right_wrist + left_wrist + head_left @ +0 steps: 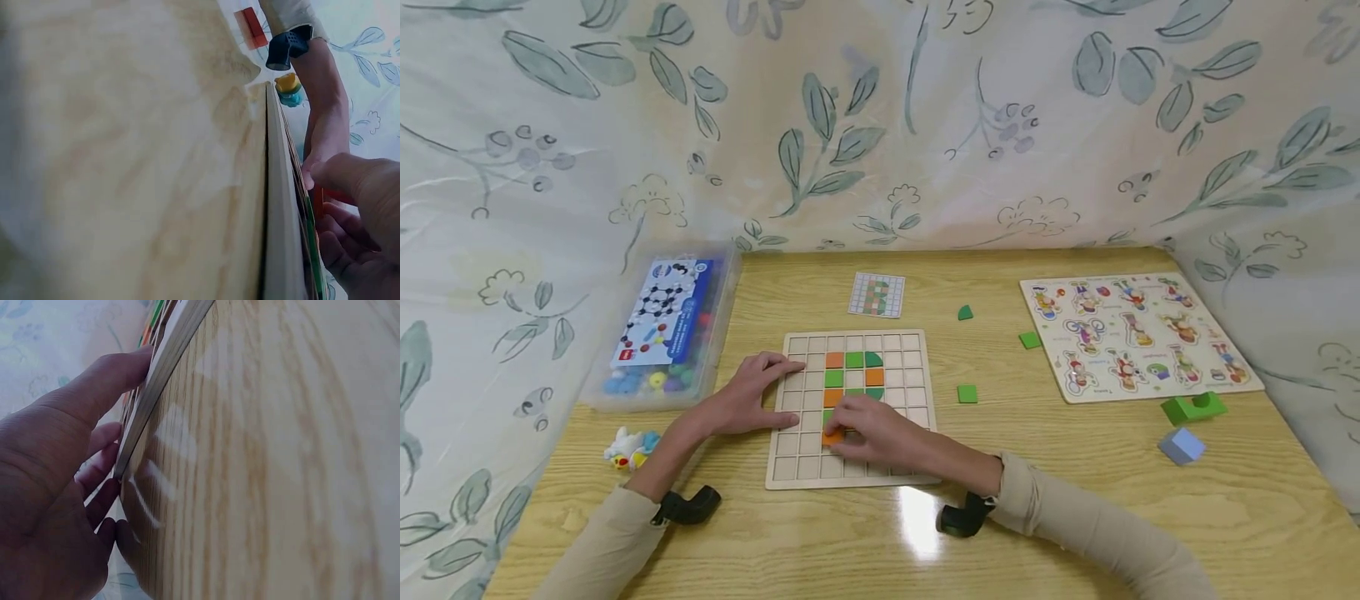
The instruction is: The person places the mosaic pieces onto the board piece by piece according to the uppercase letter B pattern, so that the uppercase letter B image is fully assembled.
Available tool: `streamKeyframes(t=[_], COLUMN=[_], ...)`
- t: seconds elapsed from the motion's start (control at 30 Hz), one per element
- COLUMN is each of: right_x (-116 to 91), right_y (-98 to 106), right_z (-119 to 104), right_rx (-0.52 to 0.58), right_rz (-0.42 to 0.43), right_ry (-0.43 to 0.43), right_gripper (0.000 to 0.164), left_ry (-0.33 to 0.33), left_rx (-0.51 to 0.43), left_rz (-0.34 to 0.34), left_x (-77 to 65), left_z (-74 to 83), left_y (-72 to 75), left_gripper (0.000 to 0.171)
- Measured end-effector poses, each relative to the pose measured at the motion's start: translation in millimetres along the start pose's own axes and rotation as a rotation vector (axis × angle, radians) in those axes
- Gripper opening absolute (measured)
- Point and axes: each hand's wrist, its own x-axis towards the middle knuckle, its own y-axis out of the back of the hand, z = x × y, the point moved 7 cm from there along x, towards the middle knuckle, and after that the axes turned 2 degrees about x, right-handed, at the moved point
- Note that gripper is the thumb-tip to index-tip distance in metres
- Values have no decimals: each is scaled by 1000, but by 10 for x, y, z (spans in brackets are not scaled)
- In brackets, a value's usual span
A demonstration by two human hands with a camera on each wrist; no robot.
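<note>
A wooden grid board (790, 471) lies flat on the table, bearing orange, green and dark green tiles in its middle columns. My right hand (876, 433) reaches over the lower middle of the board and pinches an orange square tile (832, 437) between thumb and fingers. The same orange tile (318, 201) shows upright at the fingertips in the right wrist view. At the board's left side, my left hand (741, 398) rests with thumb and fingers spread onto its edge. The left wrist view shows that thumb (128, 369) on the board's rim. My right hand hides some squares beneath it.
A pattern card (877, 295) lies behind the board. Loose green tiles (967, 394) and a dark green quarter-round piece (965, 312) lie to its right. Farther right are a picture puzzle (1105, 333), a green block (1193, 407) and a blue block (1182, 447). A plastic case (662, 325) and small toys (631, 447) stand left.
</note>
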Motion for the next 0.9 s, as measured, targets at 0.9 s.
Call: streamKeyframes(t=[0.9], right_x=[-84], right_y=[-25], right_z=[-158], right_rx=[-231], right_rz=[29], right_ry=[180], right_gripper=[9], left_ry=[8], left_rx=[-20], left_rz=[-7], left_x=[-15], left_z=[-11], left_y=[10], left_gripper=[74])
